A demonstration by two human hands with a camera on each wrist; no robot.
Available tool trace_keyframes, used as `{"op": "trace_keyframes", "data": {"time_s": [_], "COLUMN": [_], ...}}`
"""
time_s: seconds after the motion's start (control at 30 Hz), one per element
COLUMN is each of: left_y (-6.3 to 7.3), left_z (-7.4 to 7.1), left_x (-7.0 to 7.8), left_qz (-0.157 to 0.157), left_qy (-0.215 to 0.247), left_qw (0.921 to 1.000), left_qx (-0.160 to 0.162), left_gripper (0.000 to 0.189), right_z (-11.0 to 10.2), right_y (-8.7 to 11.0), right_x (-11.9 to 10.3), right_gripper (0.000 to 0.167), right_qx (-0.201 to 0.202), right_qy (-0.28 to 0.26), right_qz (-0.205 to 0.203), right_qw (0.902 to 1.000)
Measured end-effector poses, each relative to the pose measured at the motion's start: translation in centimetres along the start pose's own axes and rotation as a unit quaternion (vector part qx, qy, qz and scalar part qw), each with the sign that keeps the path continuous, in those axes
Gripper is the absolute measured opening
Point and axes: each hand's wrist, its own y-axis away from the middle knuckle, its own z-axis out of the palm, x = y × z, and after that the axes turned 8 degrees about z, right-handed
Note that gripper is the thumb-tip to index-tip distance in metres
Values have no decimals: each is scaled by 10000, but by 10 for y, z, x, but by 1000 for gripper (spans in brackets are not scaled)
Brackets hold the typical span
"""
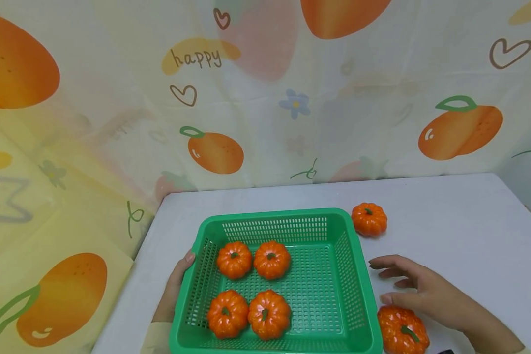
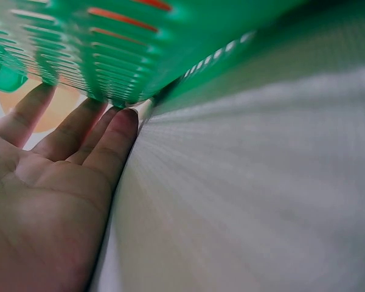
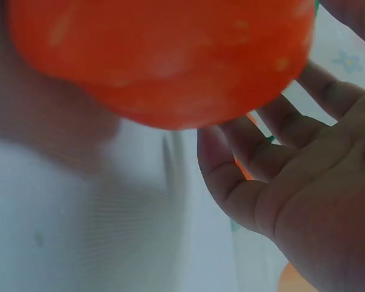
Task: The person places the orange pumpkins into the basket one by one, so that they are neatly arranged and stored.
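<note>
A green plastic basket with slotted walls holds several small orange pumpkins with green stems, all towards its left half. My left hand rests against the basket's left outer side, thumb at the rim; in the left wrist view its extended fingers touch the slotted wall. To the right of the basket, my right hand hovers with loosely bent fingers over a pumpkin at the near edge of the view. That pumpkin looms large in the right wrist view, in front of the fingers.
Another pumpkin sits on the white table beside the basket's far right corner. A fruit-printed cloth hangs behind the table and along its left side.
</note>
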Motion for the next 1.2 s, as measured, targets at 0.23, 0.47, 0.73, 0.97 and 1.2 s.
{"op": "trace_keyframes", "data": {"time_s": [0.23,0.47,0.73,0.97,1.2], "left_y": [-3,-1,0,0,0], "left_z": [-7,2,2,3,4], "left_x": [-11,-2,-4,-4,-3], "left_qz": [-63,-91,-109,-211,-225], "left_qy": [24,51,94,134,192], "left_qw": [10000,9997,9995,9992,9990], "left_qx": [47,209,269,316,329], "left_gripper": [81,81,81,81,81], "right_z": [3,5,1,-1,1], "right_y": [3,7,11,15,23], "right_x": [7,13,25,32,28], "right_gripper": [46,44,47,58,71], "right_qx": [-221,-577,-1056,-1876,-2587], "right_qy": [-25,-158,-365,-1349,-1780], "right_qz": [-73,-65,-196,351,368], "right_qw": [9997,9982,9935,9723,9487]}}
